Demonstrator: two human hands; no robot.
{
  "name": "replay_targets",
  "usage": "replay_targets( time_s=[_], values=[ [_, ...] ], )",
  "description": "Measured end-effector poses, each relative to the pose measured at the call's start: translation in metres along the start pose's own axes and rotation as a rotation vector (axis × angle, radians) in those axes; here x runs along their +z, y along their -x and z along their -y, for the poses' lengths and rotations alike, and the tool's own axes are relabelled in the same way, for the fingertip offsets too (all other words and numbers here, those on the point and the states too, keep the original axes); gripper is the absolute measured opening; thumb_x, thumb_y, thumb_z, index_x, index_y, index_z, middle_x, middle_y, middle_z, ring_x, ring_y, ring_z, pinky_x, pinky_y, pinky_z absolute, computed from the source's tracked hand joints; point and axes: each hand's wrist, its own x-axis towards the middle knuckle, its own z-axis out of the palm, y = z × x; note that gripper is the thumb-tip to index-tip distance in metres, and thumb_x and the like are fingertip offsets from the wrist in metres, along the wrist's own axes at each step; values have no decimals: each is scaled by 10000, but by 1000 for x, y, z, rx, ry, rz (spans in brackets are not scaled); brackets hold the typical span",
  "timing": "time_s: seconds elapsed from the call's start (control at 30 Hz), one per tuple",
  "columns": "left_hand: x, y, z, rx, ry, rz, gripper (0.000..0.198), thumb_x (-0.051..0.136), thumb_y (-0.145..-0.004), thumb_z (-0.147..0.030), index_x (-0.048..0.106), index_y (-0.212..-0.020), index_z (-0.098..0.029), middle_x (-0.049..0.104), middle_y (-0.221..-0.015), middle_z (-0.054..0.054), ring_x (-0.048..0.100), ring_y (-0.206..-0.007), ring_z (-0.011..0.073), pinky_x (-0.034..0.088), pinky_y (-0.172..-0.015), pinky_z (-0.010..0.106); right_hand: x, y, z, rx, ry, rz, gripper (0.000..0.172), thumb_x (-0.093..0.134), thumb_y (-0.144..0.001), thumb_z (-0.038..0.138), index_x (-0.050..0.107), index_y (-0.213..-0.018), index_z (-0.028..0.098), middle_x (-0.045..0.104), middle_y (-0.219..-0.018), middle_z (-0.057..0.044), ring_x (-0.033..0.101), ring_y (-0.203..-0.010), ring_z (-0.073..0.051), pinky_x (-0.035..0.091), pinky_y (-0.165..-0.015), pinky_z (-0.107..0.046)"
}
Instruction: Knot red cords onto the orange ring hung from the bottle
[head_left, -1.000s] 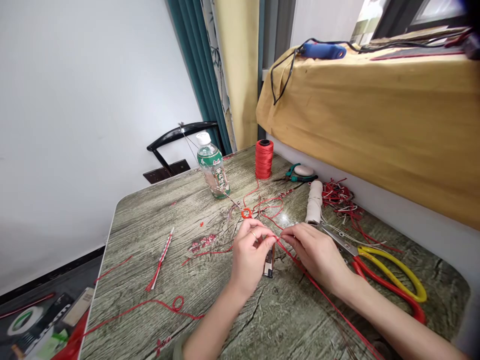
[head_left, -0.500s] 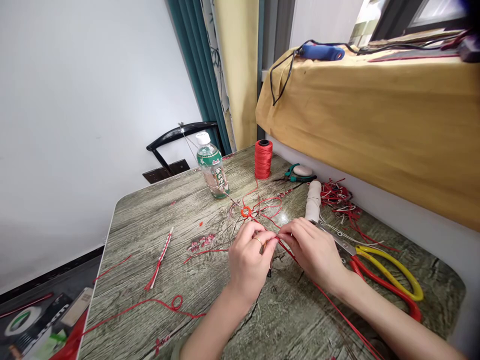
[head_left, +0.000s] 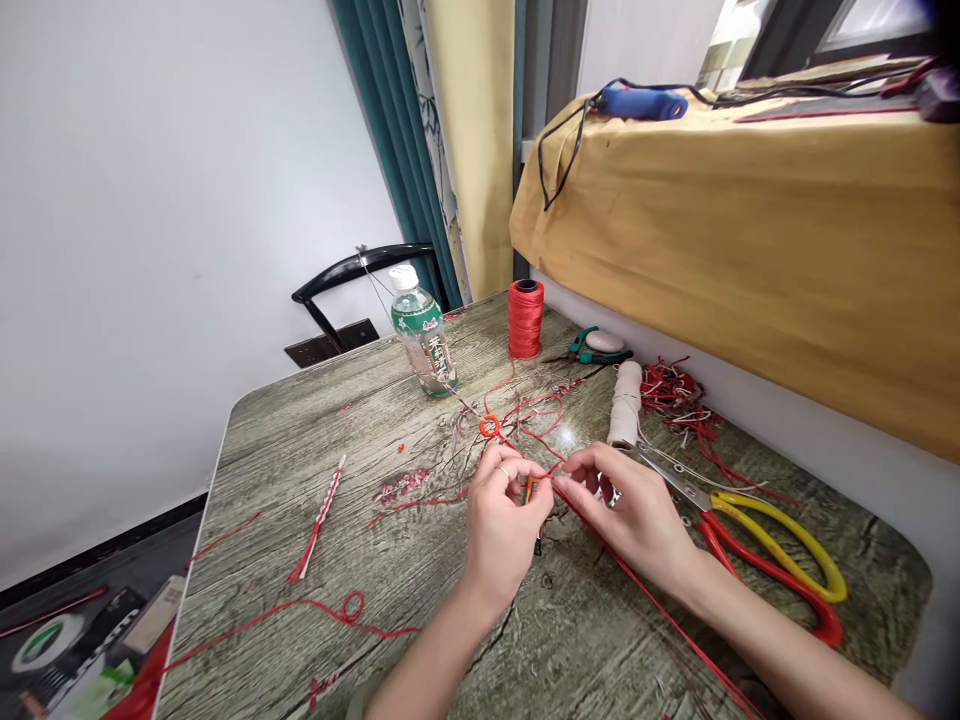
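My left hand [head_left: 501, 520] is closed, its thumb and fingertips pinching a red cord [head_left: 645, 595] beside a small orange and dark object [head_left: 531, 490], perhaps a lighter. My right hand [head_left: 628, 505] pinches the same cord just to the right of it. The cord runs from a small red ring [head_left: 489, 426] through both hands and off toward the lower right. All this is above the wood-grain table [head_left: 420, 620].
A red thread spool [head_left: 525, 318], a water bottle [head_left: 421, 336], a white cord roll [head_left: 625, 405], yellow and red scissors [head_left: 757, 535], green pliers [head_left: 596, 345], cord scraps [head_left: 679, 390] and a red-white braid [head_left: 321, 515] lie around. A yellow-draped ledge [head_left: 750, 220] rises at right.
Both hands shifted slightly on the cord. The dark object that lay under the left hand is now raised between its fingers. The right hand's fingers have spread a little.
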Motion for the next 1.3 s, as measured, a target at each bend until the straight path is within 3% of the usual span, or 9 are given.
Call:
replay_targets(
  time_s=[0.1, 0.53, 1.03, 1.3],
  values=[
    [2, 1, 1, -29, 31, -15, 44, 530, -701, -118, 549, -689, -156, 443, -739, -9, 405, -591, 80, 356, -555, 208, 1, 2, 1, -13, -25, 73, 101, 487, -807, 253, 553, -804, 176, 552, -700, -8, 491, -615, -110, 380, -585, -219],
    [3, 2, 4, -166, 113, -18, 41, 533, -688, -124, 558, -678, -154, 461, -733, -10, 414, -584, 80, 364, -557, 206, 5, 3, -2, 37, -38, 141, 131, 464, -816, 245, 580, -848, 193, 595, -759, -5, 523, -630, -112, 399, -597, -221],
    [0, -1, 9, -213, 190, 18, 18, 554, -643, -140, 546, -627, -140, 481, -671, -9, 438, -603, 94, 366, -572, 216, 10, -4, -4, 61, -209, 191, 148, 436, -803, 227, 521, -705, 158, 540, -641, -1, 478, -576, -102, 391, -544, -201],
    [-6, -1, 5, -423, 521, 147, 89, 580, -664, -218, 556, -656, -132, 465, -703, -13, 463, -601, 80, 401, -508, 190, 11, -3, -2, 91, -323, 203, 158, 426, -813, 240, 501, -703, 156, 515, -647, 2, 457, -584, -97, 381, -556, -197]
  ],
)
